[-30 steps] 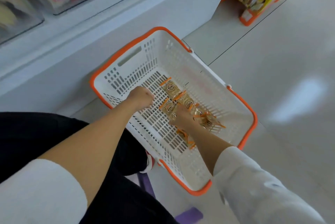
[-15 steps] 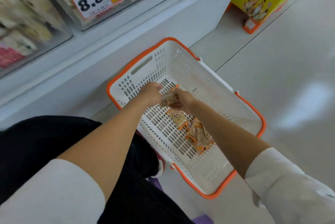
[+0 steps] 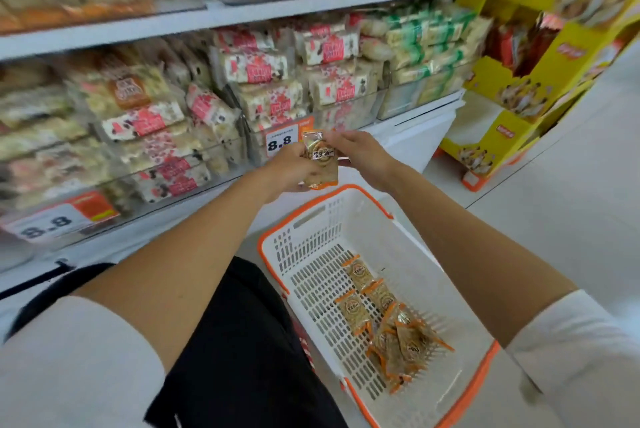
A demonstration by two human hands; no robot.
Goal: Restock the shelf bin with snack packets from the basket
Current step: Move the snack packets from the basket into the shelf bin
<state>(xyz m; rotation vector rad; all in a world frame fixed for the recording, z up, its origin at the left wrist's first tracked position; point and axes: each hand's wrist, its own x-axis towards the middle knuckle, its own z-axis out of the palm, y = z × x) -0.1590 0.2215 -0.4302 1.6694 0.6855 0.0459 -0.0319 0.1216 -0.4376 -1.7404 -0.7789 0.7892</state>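
Observation:
My left hand (image 3: 291,173) grips a small stack of orange-trimmed snack packets (image 3: 320,164), held upright in front of the lower shelf. My right hand (image 3: 363,157) is beside it, its fingertips pinching the upper edge of the packets. Below my arms, a white basket with an orange rim (image 3: 460,403) stands on the floor. Several more of the same packets (image 3: 388,320) lie loose on its perforated bottom. The clear shelf bins (image 3: 349,115) behind my hands are filled with wrapped snacks.
A price tag reading 8.8 (image 3: 281,142) hangs on the bin front just left of my hands. A yellow cardboard display stand (image 3: 512,129) is on the floor to the right. The pale floor (image 3: 571,219) stretches out right of the basket.
Both hands have risen out of the basket with packets and now sit in front of the lower shelf. The view has tilted up from the basket to the shelves.

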